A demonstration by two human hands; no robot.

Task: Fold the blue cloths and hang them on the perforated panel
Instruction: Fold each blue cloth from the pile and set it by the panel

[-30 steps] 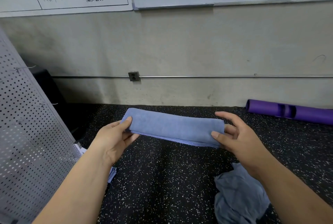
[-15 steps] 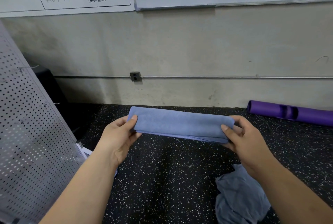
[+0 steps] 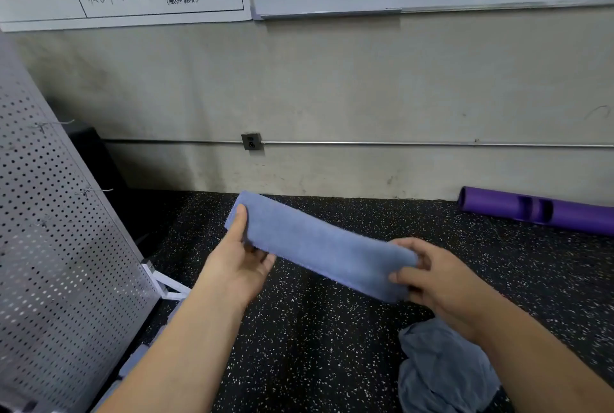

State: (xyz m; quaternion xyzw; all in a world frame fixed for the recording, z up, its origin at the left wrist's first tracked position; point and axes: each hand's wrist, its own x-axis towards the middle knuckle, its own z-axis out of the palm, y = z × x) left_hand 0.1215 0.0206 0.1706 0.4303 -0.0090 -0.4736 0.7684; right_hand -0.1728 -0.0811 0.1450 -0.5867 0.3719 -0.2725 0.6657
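A blue cloth (image 3: 319,243), folded into a long narrow strip, is held in the air above the dark speckled floor. My left hand (image 3: 237,263) pinches its far left end, thumb on top. My right hand (image 3: 435,276) grips its near right end with curled fingers. The strip slants from upper left down to lower right. A second, crumpled grey-blue cloth (image 3: 442,369) lies on the floor under my right forearm. The grey perforated panel (image 3: 56,246) leans at the left, with thin wire hooks (image 3: 96,191) sticking out of it.
A purple roller (image 3: 538,210) lies by the wall at the right. The panel's white foot (image 3: 166,283) juts onto the floor near my left arm. A concrete wall with a metal conduit and whiteboards stands ahead.
The strip has tilted: my left hand rose and moved right, my right hand dropped toward me. Both hands kept their hold on the cloth's ends.
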